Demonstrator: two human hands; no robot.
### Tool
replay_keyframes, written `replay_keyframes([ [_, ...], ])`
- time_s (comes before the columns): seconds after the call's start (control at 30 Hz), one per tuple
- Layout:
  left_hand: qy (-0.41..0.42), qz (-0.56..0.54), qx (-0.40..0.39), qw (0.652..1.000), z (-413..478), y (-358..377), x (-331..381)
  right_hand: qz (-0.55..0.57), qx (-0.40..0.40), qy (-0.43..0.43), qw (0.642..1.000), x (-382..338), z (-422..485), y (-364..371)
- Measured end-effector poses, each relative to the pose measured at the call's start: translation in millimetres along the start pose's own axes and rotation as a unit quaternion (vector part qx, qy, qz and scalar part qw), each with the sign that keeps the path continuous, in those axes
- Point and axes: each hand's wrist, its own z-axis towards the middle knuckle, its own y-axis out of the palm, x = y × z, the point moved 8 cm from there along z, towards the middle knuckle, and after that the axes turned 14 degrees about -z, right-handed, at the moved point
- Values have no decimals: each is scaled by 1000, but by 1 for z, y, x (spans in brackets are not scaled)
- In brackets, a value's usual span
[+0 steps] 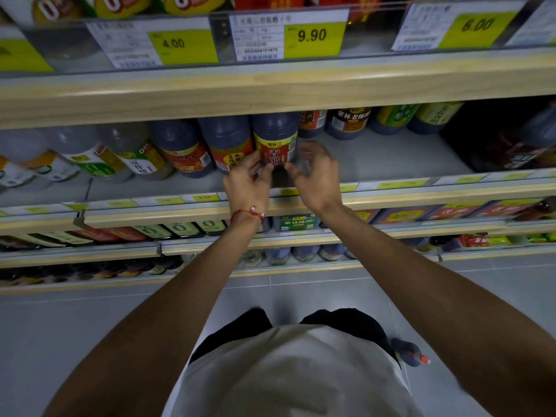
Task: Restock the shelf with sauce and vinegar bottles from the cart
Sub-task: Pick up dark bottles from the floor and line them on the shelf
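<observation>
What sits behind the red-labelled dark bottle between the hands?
Behind the red-labelled bottle, nothing can be seen: its body and the shelf board above cover that space.

Bottle between my hands (275, 139): dark liquid, red label with yellow top band
Bottles to its left (180, 149): dark, orange-red labels
Clear bottles (99, 152): pale, green and yellow labels
Price tags (314, 36): white with yellow-green panels, black figures
Shelf edge (270, 88): light wood grain
My wrist cord (246, 212): red, white beads
My shirt (288, 374): white
</observation>
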Motion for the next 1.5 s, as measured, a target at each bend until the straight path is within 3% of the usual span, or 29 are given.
replay_keyframes([
  [0.13,69,178,-72,979,-21,4,23,-138,20,-27,990,-10,-23,-34],
  [0.27,175,382,-155,894,-50,13,50,-249,35,-88,964,-16,-47,-62],
  [0.43,245,473,-237,812,-76,21,63,-321,41,-109,940,-7,-81,-86],
  [0.67,329,462,-343,749,-105,34,73,-371,97,-28,923,5,-142,-103],
  [0.9,396,422,-458,675,-153,31,65,-375,138,137,907,0,-240,-97],
  [1.13,414,377,-575,597,-231,32,47,-368,160,312,861,8,-365,-91],
  [1.5,450,338,-677,475,-405,71,37,-339,211,478,782,50,-549,-125],
])
